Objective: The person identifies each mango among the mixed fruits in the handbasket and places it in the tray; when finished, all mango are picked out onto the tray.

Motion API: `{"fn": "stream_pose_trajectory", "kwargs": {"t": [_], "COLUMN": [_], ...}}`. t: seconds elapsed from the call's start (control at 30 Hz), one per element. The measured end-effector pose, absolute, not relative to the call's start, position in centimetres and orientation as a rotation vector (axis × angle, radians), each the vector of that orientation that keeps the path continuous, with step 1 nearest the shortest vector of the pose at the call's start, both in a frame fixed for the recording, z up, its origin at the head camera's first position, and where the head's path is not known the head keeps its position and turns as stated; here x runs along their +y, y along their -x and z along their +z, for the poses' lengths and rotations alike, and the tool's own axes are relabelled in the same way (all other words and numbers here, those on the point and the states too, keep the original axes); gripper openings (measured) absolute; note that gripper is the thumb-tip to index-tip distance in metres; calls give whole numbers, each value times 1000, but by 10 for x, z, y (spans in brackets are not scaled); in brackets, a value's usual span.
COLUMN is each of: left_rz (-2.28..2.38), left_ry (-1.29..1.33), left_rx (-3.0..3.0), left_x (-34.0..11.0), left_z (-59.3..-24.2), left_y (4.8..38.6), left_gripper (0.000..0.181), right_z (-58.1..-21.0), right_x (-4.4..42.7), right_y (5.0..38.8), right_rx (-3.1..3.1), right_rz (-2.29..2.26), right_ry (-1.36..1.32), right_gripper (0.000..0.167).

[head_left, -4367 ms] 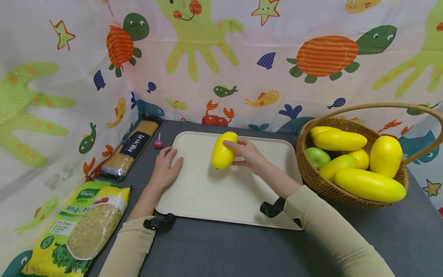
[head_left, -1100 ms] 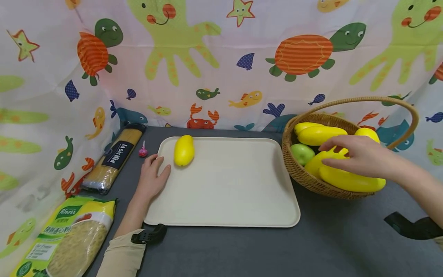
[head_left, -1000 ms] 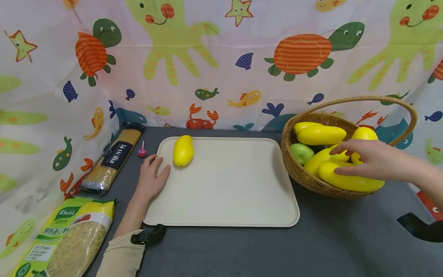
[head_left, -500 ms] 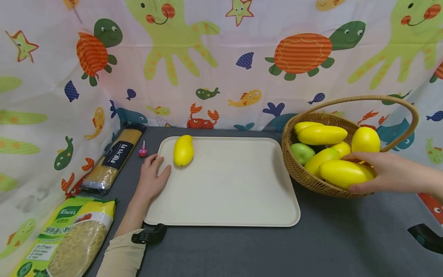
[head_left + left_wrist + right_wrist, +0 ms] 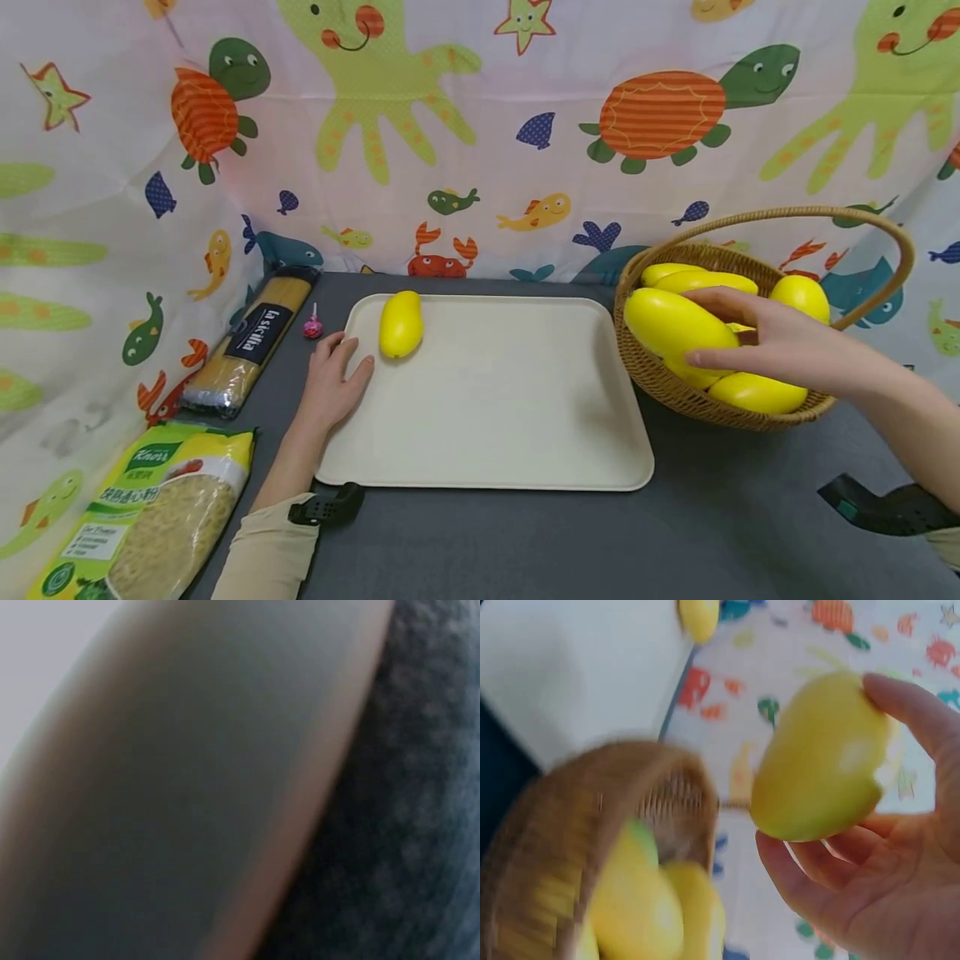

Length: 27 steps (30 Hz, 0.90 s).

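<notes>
My right hand (image 5: 780, 342) grips a large yellow mango (image 5: 675, 325) between thumb and fingers, above the front of the wicker basket (image 5: 675, 396). The right wrist view shows the same mango (image 5: 821, 761) lifted clear of the basket wall (image 5: 630, 776). My left hand (image 5: 333, 383) lies with relaxed fingers on the left edge of the cream tray (image 5: 510, 400). Near the tray's back left corner sits another yellow mango (image 5: 401, 325). Only a blurred patch of skin fills the left wrist view.
More yellow fruits (image 5: 757, 393) lie in the basket, whose tall handle (image 5: 787, 214) arches over them. On the left are a spaghetti pack (image 5: 258, 337), a pink lollipop (image 5: 312, 325) and a Knorr pasta bag (image 5: 150, 508). A patterned curtain (image 5: 487, 167) stands behind.
The first mango went from my right hand onto the tray's back left. My right hand then reached into the basket and lifted another mango up and leftward. My left hand stayed at the tray.
</notes>
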<state>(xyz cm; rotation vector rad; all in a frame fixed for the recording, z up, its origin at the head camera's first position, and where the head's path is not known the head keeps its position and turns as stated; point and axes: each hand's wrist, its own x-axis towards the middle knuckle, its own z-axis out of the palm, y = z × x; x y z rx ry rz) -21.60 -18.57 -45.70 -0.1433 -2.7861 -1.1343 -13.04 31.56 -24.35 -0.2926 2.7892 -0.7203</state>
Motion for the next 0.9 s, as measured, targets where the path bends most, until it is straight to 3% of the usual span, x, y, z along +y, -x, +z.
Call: {"fn": "stream_pose_trajectory", "kwargs": {"t": [0.37,0.9], "left_rz": [-1156,-1149], "left_ry": [134,122], "left_rx": [-2777,-2780], "left_x": [-186,-186], "left_z": [-458,-458], "left_y": [218,217], "left_gripper": [56,56], "right_z": [-273,-358], "right_x": [236,163], "right_y": [162,205], "right_rx": [2427,2113], "right_rz": [-1252,-1802], "right_ry": [307,-116], "right_gripper": [69,66]}}
